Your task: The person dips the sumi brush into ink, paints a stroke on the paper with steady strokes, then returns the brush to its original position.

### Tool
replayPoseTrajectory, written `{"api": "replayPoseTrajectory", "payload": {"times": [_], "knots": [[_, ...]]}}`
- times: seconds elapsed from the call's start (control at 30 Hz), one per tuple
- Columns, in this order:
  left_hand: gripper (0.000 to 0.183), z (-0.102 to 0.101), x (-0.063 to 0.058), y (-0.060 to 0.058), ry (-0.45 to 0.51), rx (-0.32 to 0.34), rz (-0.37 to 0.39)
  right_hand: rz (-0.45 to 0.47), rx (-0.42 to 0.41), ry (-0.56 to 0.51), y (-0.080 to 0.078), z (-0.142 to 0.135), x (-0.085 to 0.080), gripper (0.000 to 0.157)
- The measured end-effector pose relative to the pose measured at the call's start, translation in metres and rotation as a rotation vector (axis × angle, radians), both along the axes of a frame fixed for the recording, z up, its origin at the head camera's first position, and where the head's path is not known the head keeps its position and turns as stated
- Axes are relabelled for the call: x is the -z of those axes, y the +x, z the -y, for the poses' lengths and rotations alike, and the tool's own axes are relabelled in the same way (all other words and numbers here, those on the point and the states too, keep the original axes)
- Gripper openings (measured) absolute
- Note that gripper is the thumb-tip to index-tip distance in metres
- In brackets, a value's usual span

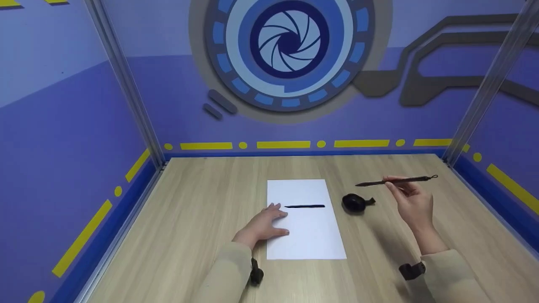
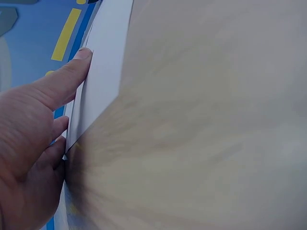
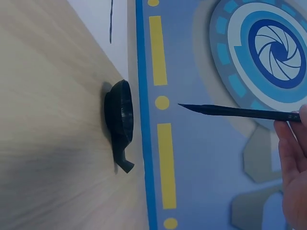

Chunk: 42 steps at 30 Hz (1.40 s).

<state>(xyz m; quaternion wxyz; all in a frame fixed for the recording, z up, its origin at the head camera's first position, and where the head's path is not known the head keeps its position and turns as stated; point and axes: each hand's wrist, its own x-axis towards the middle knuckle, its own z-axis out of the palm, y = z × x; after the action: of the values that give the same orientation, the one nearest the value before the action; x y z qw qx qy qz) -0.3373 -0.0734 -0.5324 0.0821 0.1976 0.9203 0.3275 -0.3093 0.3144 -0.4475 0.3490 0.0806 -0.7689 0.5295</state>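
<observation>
My right hand point(image 1: 414, 206) pinches a calligraphy brush point(image 1: 408, 180) in the air, to the right of the paper. The brush lies nearly level, its dark pointed tip to the left and a small hanging loop at its other end. Below the tip, a small black ink dish point(image 1: 353, 203) with a short handle stands on the table; its hollow shows in the right wrist view. My left hand point(image 1: 264, 223) rests on the left edge of a white sheet of paper point(image 1: 309, 242), fingers spread. A black horizontal stroke point(image 1: 305, 206) crosses the sheet's middle, right of the left fingertips.
The light wood table point(image 1: 202, 189) is enclosed by blue-purple printed panels point(image 1: 181, 101) at the back and both sides. Metal posts point(image 1: 137, 99) stand at the back corners. A small black device point(image 1: 256, 273) is worn on each wrist.
</observation>
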Motion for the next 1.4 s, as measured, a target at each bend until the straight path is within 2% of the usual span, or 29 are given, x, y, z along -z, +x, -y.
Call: {"api": "replayPoseTrajectory", "payload": {"times": [0.13,0.33,0.47,0.5,0.57,0.6,0.7,0.87,0.97,1.07,1.1,1.2,1.23,1.3,1.4], "knots": [[0.06,0.0,0.0,0.001,-0.002,-0.007,0.006,-0.042,-0.026,0.068,0.003,-0.002,0.005,0.016],[0.06,0.0,0.0,0.001,-0.003,-0.015,0.017,-0.278,-0.043,0.339,0.001,-0.01,0.018,0.032],[0.061,0.0,0.001,0.0,0.001,-0.02,0.026,-0.392,-0.062,0.508,-0.001,-0.018,0.025,0.04],[0.06,0.0,0.001,-0.001,0.001,-0.02,0.024,-0.415,-0.063,0.555,-0.002,-0.02,0.027,0.04],[0.06,0.0,0.002,-0.001,-0.001,-0.021,0.021,-0.453,-0.102,0.616,-0.003,-0.024,0.031,0.024],[0.06,0.0,0.002,-0.001,-0.002,-0.023,0.023,-0.46,-0.128,0.633,-0.004,-0.026,0.033,0.014],[0.06,-0.001,0.003,-0.001,-0.008,-0.02,0.022,-0.486,-0.162,0.72,-0.005,-0.03,0.04,0.018],[0.061,0.0,0.001,-0.002,-0.018,-0.001,0.013,-0.53,-0.201,0.858,-0.007,-0.035,0.049,0.012],[0.061,0.0,0.001,-0.003,-0.017,0.002,0.011,-0.551,-0.229,0.931,-0.007,-0.036,0.054,0.046],[0.06,0.0,0.002,-0.003,-0.019,0.002,0.011,-0.561,-0.235,1.021,-0.007,-0.038,0.058,0.053],[0.06,0.0,0.003,-0.003,-0.02,0.003,0.01,-0.557,-0.243,1.044,-0.007,-0.039,0.059,0.046],[0.06,0.0,0.004,-0.004,-0.026,0.003,0.012,-0.523,-0.258,1.1,-0.005,-0.042,0.062,0.012],[0.06,0.0,0.003,-0.004,-0.026,0.003,0.013,-0.505,-0.263,1.112,-0.005,-0.042,0.063,0.014],[0.06,0.0,0.003,-0.004,-0.028,0.004,0.008,-0.469,-0.271,1.134,-0.004,-0.043,0.064,0.037],[0.06,0.0,0.003,-0.003,-0.031,0.008,0.0,-0.423,-0.283,1.172,-0.003,-0.045,0.066,0.045]]}}
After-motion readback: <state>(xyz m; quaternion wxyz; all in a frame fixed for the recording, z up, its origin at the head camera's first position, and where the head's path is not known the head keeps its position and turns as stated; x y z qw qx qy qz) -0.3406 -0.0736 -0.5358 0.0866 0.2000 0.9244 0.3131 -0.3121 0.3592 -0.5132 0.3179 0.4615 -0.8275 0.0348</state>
